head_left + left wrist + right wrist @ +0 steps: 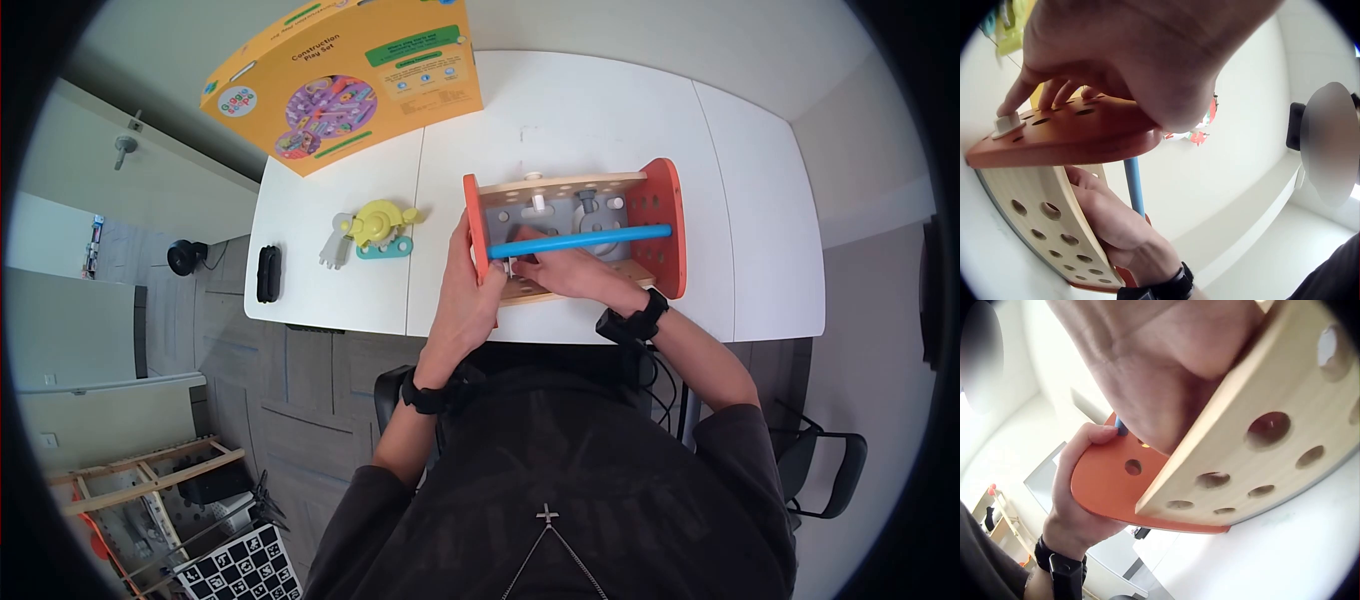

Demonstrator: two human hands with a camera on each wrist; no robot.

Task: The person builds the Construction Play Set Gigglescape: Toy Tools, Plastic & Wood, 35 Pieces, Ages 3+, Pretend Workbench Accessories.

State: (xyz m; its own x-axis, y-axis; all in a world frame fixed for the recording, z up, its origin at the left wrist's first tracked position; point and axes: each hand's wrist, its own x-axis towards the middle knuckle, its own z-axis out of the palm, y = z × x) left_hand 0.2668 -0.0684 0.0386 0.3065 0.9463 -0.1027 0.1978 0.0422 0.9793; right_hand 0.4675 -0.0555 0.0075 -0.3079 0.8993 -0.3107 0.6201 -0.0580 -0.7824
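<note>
A toy toolbox with orange-red end panels, pale wooden sides and a blue handle bar stands on the table. My left hand grips its left end panel, thumb over the edge and fingers along the outer face. In the left wrist view, one of those fingertips touches a white bolt head on that face. Under the handle bar, my right hand reaches inside, its fingers by the same panel's inner face. The wooden side hides those fingertips in the right wrist view; I cannot tell what they hold.
Inside the box lie grey toy pieces and a white peg. Left of it on the white table are a yellow-green toy piece, a teal strip and a black case. A yellow carton stands behind.
</note>
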